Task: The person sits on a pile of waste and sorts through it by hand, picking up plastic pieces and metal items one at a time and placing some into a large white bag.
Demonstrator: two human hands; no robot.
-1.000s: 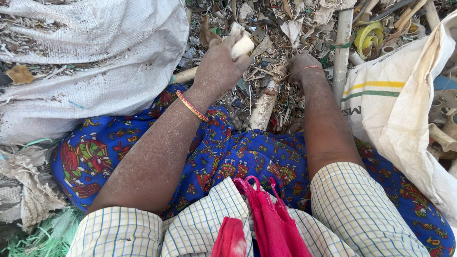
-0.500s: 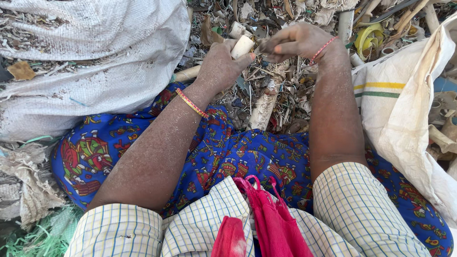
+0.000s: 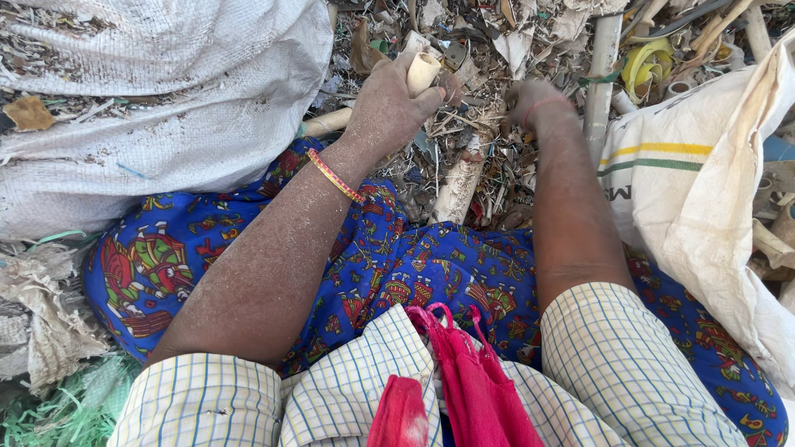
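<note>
In the head view, the left hand (image 3: pixel 385 108) was wrapped around a short cream-coloured tube (image 3: pixel 421 72), the fingers closed on its lower part while the open upper end stuck out above the thumb. An orange and yellow bangle (image 3: pixel 334 175) sat on that wrist. The tube was held just above the heap of scrap (image 3: pixel 464 50), a litter of dry leaves, paper shreds and plastic bits.

The right hand (image 3: pixel 538 106) lay knuckles-up on the scrap, well right of the tube, with a thin red thread around the wrist. It was blurred and the fingers were curled down into the litter, so whether it gripped anything could not be told. Between the 2 hands a longer dirty cardboard tube (image 3: pixel 458 182) lay slanted on the heap, its near end touching the blue patterned cloth (image 3: pixel 431 273) that covered the lap. A grey pipe (image 3: pixel 600 79) stood just right of the right hand, and a yellow plastic ring (image 3: pixel 648 64) lay beyond it.

A grey woven sack (image 3: pixel 166 108), dusted with debris, filled the upper left, close beside the left forearm. A white woven sack (image 3: pixel 704 199) with yellow and green stripes lay on the right. Checked sleeves (image 3: pixel 613 364) and a red cloth (image 3: pixel 472 381) showed at the bottom edge.
</note>
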